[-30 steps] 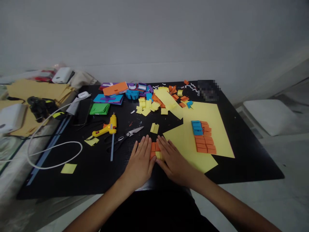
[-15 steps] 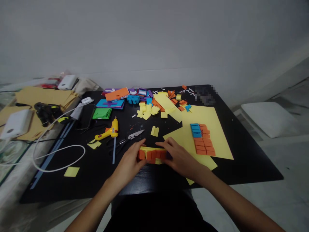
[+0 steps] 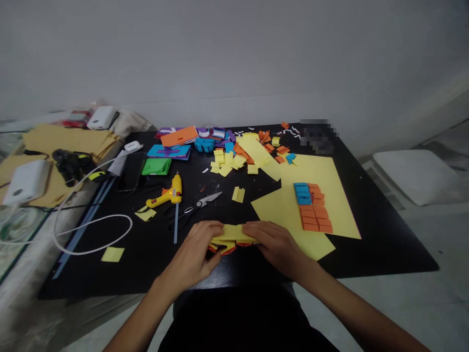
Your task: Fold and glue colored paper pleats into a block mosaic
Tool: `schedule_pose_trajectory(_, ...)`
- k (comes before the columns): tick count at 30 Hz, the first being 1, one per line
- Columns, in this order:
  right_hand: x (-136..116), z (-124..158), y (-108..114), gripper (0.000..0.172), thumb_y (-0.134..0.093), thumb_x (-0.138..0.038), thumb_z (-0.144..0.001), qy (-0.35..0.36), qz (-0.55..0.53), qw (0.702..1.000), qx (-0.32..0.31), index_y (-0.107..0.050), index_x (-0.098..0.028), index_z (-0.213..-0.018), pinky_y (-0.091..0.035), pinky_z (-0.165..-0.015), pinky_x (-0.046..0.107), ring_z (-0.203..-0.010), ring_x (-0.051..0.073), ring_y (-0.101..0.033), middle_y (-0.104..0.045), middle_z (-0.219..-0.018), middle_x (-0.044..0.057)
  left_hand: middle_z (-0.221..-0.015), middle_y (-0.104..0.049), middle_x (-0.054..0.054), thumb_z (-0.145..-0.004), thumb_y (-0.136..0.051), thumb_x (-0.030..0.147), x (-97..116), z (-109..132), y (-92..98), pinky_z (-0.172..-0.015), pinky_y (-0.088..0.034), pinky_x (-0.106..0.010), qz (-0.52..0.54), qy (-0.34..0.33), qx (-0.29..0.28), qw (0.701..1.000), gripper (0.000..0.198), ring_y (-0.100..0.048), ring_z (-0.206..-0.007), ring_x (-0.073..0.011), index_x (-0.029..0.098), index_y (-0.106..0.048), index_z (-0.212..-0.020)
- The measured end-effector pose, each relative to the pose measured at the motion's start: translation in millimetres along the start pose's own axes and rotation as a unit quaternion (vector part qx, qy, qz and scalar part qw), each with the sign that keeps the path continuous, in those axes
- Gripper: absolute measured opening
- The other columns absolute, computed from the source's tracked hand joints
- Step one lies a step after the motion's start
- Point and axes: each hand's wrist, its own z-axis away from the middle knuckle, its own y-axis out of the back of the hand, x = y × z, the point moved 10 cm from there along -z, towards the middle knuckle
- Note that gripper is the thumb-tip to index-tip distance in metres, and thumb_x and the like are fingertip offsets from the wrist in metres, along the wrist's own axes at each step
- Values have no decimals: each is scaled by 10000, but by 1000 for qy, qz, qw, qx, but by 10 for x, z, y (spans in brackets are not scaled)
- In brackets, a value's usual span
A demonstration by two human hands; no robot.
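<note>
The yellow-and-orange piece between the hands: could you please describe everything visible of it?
Seemingly folded paper, the yellow-and-orange piece runs crosswise, yellow uppermost, orange along its near underside. The left hand holds its left end, the right hand its right, hiding both. Whether it touches the black table is unclear.

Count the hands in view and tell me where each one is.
2: the left hand at the left end of the yellow-and-orange paper piece, the right hand at its right end.
</note>
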Motion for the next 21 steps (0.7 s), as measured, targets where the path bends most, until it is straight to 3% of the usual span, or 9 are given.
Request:
schedule_pose_trajectory(4, 17, -5, 22, 466, -506, -24, -991, 14, 6, 1000, 19, -681, -211, -1382, -627, -1035, 497, -1227, 270, -735, -782, -1298, 107, -1381, -677, -126, -960, -688, 189, 66, -18, 20, -1093, -525, -486, -11, -34, -1, 999, 434, -639, -1283, -289, 216, -589, -1382)
schedule_pose_trajectory(9, 30, -33, 3, 556, -498, 8, -956, 17, -10, 1000, 8, -656, -238, -1430, -592, -1084, 523, -1274, 269, -706, -754, -1360, 102, -1293, -751, -82, -1017, -642, 143, 89, -16, 96, -1072, -551, -454, -15, -91, 64, 994, 366, -697, -1212, -245, 259, -652, -1363)
schedule_pose_trajectory(15, 135, -102, 97, 414, -621, -76, -927, -76, -128, 989, -6, -705, -268, -1284, -647, -921, 407, -1054, 225, -773, -804, -1160, 65, -1107, -771, -69, -971, -729, 134, 132, -59, 216, -881, -616, -320, 73, -64, 97, 991, 290, -737, -1019, -192, 221, -691, -1246)
schedule_pose_trajectory(21, 185, -123, 169, 288, -654, -127, -955, -130, -191, 973, 0, -745, -272, -1187, -638, -890, 354, -995, 203, -792, -820, -1104, 38, -1150, -745, -70, -908, -834, 321, 86, -37, 279, -887, -624, -325, 75, -3, 113, 991, 438, -749, -1039, -211, 245, -638, -1292)
